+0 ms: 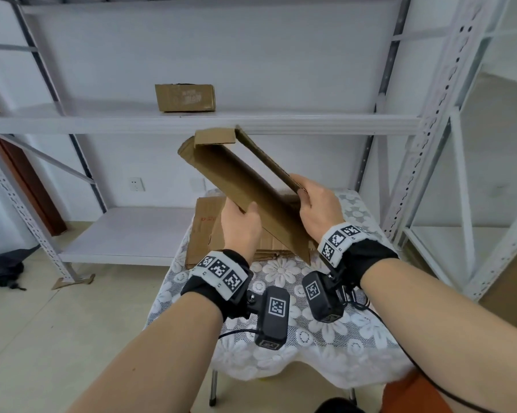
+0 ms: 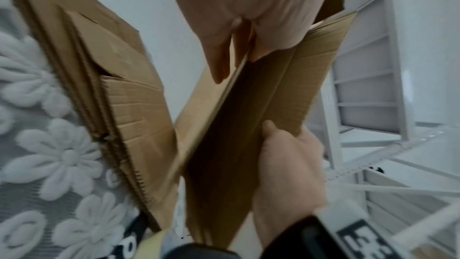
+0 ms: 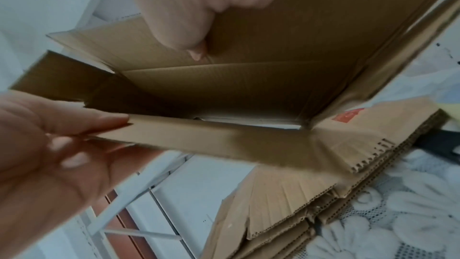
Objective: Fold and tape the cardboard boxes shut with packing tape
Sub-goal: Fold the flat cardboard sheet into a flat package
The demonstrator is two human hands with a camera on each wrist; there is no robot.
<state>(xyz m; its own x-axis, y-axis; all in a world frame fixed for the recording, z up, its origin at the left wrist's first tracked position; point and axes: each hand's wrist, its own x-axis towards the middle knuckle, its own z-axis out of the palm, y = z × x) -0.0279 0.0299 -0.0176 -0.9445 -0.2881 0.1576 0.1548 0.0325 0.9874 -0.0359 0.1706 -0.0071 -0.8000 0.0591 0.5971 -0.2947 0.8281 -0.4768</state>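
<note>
I hold a flattened cardboard box [image 1: 242, 180] tilted in the air over the table, its walls partly spread apart. My left hand [image 1: 241, 222] grips the near lower edge, with the fingers on the outer face [image 2: 219, 62]. My right hand [image 1: 314, 204] grips the opposite wall's edge, and its thumb [image 3: 196, 54] presses inside the box [image 3: 248, 86]. The far end flaps stick up loose. Under the box, a stack of flat cardboard boxes [image 1: 206, 234] lies on the table, also visible in the left wrist view [image 2: 119, 90] and the right wrist view [image 3: 298, 204].
The small table [image 1: 281, 338] wears a white lace flower cloth. White metal shelving [image 1: 191, 123] stands behind it and to the right, with one folded-up cardboard box [image 1: 185, 98] on the middle shelf. A dark bag [image 1: 4, 269] lies on the floor at left.
</note>
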